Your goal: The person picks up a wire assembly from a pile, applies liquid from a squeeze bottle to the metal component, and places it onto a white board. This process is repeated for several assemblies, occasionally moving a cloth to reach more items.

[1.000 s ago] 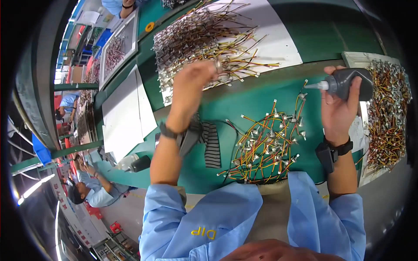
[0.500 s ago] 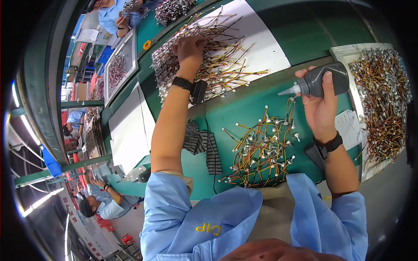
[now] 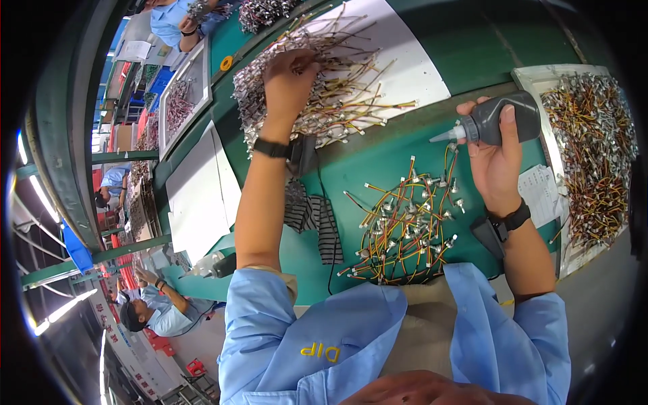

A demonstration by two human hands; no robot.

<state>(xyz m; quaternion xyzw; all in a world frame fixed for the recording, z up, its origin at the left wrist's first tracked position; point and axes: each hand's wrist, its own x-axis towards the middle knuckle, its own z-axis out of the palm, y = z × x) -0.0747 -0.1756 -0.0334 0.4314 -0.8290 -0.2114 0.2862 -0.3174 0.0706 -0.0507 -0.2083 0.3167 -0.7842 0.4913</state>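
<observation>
Both grips are busy. The right hand is clenched around a dark grey plastic squeeze bottle with a pale pointed nozzle, held on its side above the green table, nozzle aimed toward the person's left. The left hand reaches to the far side of the table and closes its fingers into a big heap of short wire leads with metal ends lying on a white sheet; whether it has one lead pinched or only rests among them cannot be told.

Nearer the person, between the two forearms, lies a smaller fanned bundle of red, yellow and green wire leads with small silver connectors. Near the right edge of the table a shallow white tray holds many more of the same leads. A striped black-and-white cloth lies by the left forearm.

The leads look light and limp, likely to tangle and drag neighbours along; I judge taking one by its stiff connector end to be best. The bottle looks soft-walled and light, so a grip round its body, as now, should serve, squeezed gently.
</observation>
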